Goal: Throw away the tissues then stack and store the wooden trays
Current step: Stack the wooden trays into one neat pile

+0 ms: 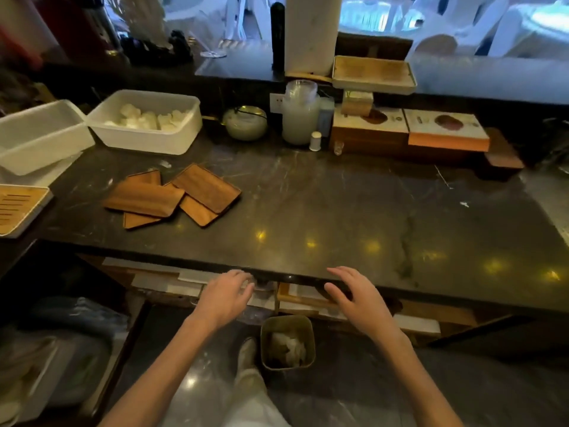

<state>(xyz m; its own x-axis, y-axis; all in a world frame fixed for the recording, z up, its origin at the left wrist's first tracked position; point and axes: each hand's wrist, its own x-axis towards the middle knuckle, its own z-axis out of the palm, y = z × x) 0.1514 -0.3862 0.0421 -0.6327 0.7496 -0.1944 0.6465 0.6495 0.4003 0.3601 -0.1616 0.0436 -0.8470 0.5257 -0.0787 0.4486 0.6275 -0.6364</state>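
Several small wooden trays (pixel 172 195) lie in a loose, overlapping heap on the left part of the dark marble counter (pixel 338 204). On the floor below the counter's front edge stands a small square bin (pixel 288 342) with crumpled tissues (pixel 288 348) inside. My left hand (pixel 226 295) and my right hand (pixel 354 295) hover just under the counter's front edge, above the bin. Both have relaxed, slightly spread fingers and hold nothing.
Two white tubs (pixel 147 121) stand at the back left; one holds white rolled cloths. A jar (pixel 300 114), boxes (pixel 409 131) and a large wooden tray (pixel 374 73) line the back. A slatted tray (pixel 18 208) sits at the far left. Shelves with boards run under the counter.
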